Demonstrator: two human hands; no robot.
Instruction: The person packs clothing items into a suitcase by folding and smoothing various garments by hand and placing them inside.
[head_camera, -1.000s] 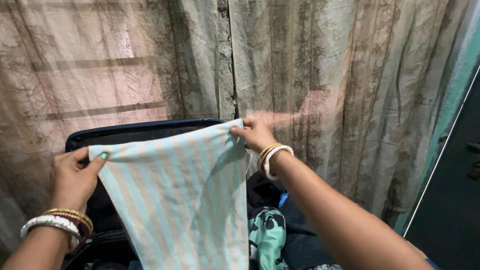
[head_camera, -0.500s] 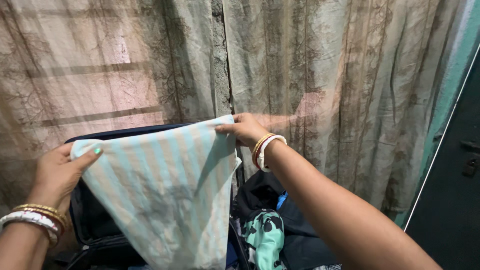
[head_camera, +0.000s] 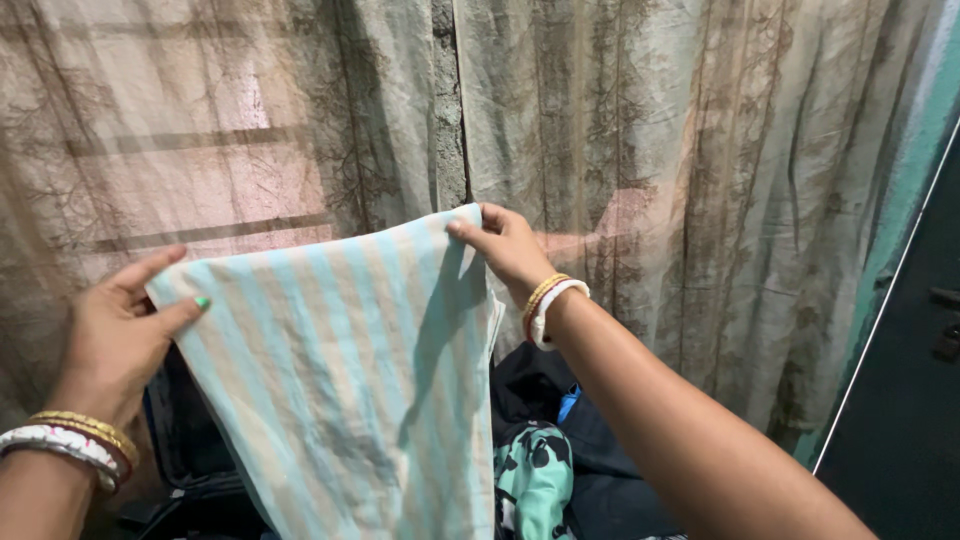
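1. Cloth, thin, pale blue and beige stripes (head_camera: 350, 370): held up spread before the patterned beige curtain (head_camera: 700, 150), above an open dark suitcase (head_camera: 185, 440).
2. Left hand (head_camera: 115, 335): fingers pinched on its upper left corner.
3. Right hand (head_camera: 505, 245): fingers pinched on its upper right corner.

A cloth (head_camera: 340, 380) in pale blue and beige stripes; behind it a sheer curtain (head_camera: 650, 130) of faded beige with a brown branch pattern, a mint-green garment (head_camera: 535, 480) with black patches, a dark navy suitcase (head_camera: 180, 440), and gold, white and red bangles (head_camera: 545, 305) at one wrist
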